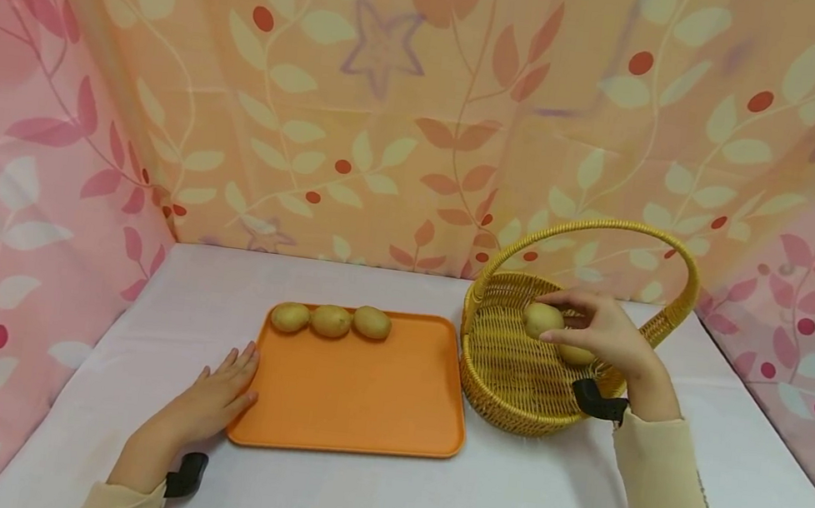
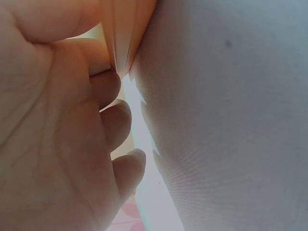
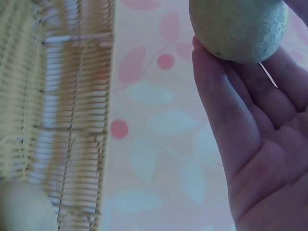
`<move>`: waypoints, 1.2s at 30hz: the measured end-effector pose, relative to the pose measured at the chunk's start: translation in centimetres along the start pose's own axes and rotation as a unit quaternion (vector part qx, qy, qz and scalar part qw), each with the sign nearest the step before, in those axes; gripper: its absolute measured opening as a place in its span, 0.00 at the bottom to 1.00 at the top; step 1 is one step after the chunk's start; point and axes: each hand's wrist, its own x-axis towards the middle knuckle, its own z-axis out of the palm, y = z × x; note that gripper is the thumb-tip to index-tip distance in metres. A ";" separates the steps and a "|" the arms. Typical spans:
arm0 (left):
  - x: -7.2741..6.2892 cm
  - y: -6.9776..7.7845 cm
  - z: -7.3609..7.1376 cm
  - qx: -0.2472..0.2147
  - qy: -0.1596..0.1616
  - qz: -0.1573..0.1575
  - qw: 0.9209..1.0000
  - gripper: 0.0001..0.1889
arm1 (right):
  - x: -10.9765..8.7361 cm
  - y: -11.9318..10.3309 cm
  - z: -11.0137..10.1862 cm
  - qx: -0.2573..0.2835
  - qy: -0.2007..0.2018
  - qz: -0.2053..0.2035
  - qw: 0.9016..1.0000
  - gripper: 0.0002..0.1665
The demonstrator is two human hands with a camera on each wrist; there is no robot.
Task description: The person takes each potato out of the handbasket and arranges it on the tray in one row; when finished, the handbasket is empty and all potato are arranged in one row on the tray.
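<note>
My right hand (image 1: pixel 611 337) pinches a potato (image 1: pixel 540 320) between thumb and fingers over the wicker basket (image 1: pixel 507 374). In the right wrist view that potato (image 3: pixel 240 29) sits at the fingertips, with the basket's woven wall (image 3: pixel 79 120) off to the left. Another potato (image 1: pixel 577 355) lies in the basket, partly covered by the right hand. On the left, my other hand (image 1: pixel 208 399) rests with its fingers extended along the left edge of the orange tray (image 1: pixel 362 391). The left wrist view shows its fingers (image 2: pixel 113 125) close by the tray's edge (image 2: pixel 122 33).
Three potatoes (image 1: pixel 330 321) sit in a row along the tray's far edge. The basket's tall arched handle (image 1: pixel 607 225) rises over the right hand. A white cloth (image 1: pixel 349 499) covers the table, and patterned fabric (image 1: pixel 393 118) hangs behind and at both sides.
</note>
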 end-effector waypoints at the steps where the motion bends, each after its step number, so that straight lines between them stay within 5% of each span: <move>1: 0.0 0.0 0.0 0.000 0.000 0.000 1.000 0.32 | -0.1 -0.2 0.2 0.013 0.004 -0.008 1.000 0.26; 7: 0.0 0.0 0.0 -0.002 0.000 0.001 1.000 0.32 | -0.5 -1.1 1.5 0.071 0.023 -0.063 0.995 0.26; 20: 0.2 -0.2 0.1 0.004 -0.002 -0.001 1.000 0.32 | -0.4 -3.2 3.8 0.054 0.048 -0.132 0.989 0.28; 36: 0.2 -0.1 0.1 0.001 -0.006 -0.007 1.000 0.32 | 1.4 -5.6 6.6 0.040 0.011 -0.218 0.975 0.31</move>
